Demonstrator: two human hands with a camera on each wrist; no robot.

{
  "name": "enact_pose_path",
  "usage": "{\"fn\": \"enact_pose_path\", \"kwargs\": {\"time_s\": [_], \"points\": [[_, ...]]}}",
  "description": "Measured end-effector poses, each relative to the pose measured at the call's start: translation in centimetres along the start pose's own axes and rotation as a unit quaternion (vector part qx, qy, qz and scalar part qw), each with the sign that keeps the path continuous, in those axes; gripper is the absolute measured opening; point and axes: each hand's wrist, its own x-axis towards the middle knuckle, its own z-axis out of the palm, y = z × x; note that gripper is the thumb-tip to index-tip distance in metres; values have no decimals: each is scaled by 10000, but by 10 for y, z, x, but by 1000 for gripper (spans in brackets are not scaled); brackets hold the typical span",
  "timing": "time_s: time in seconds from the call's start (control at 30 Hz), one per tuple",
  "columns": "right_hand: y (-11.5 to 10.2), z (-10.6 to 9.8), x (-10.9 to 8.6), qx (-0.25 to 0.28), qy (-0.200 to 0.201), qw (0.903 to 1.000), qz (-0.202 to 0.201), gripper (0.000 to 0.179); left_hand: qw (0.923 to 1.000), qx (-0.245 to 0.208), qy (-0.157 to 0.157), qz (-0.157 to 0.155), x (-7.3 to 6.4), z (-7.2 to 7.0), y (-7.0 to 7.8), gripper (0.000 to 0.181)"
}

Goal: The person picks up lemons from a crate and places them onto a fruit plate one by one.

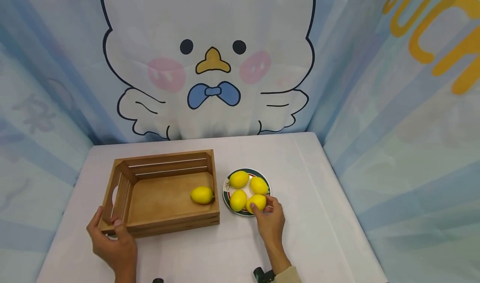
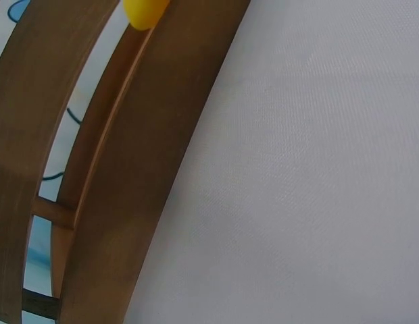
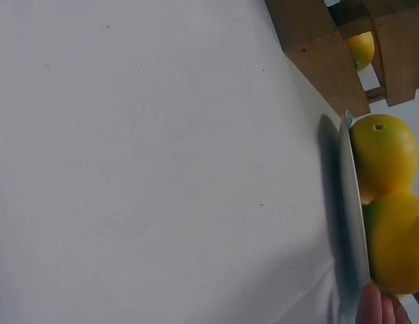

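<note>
At the left of the head view, my left hand (image 1: 115, 246) grips the front left corner of a slatted wooden crate (image 1: 176, 226), thumb over the rim. One lemon (image 1: 201, 195) lies inside, against the crate's right wall. Just right of the crate, a round plate (image 1: 226, 194) with a dark green rim bears several lemons. My right hand (image 1: 271, 221) pinches the front right lemon (image 1: 256, 203) between thumb and fingers; it is still over the plate. In the right wrist view, fingertips (image 3: 369, 307) show beside that lemon (image 3: 397, 246) at the plate's edge.
A white cloth (image 1: 300, 183) covers the table. Printed curtains (image 1: 210, 120) hang behind it and on both sides. A small black object (image 1: 158, 280) shows at the bottom edge. Something dark green (image 1: 263, 275) sits at my right wrist.
</note>
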Motion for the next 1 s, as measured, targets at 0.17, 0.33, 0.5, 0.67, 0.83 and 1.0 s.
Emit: {"fn": "enact_pose_path", "kwargs": {"time_s": [0.17, 0.33, 0.5, 0.67, 0.83, 1.0], "points": [[2, 1, 0, -80, 96, 9999, 103, 51, 10000, 3, 23, -22, 0, 1, -1, 51], [5, 2, 0, -79, 201, 9997, 110, 51, 10000, 52, 38, -31, 0, 1, -2, 50], [7, 4, 0, -76, 289, 9995, 93, 50, 10000, 65, 46, 10, -1, 2, -2, 49], [10, 3, 3, -24, 287, 9996, 80, 49, 9999, 113, 71, 41, -3, 3, 1, 47], [12, 1, 5, 115, 257, 9996, 20, 49, 9999, 37, 130, -12, -4, 5, -1, 47], [14, 0, 6, 284, 167, 9994, -89, 49, 9998, 128, 152, -55, -3, 5, -26, 47]]}}
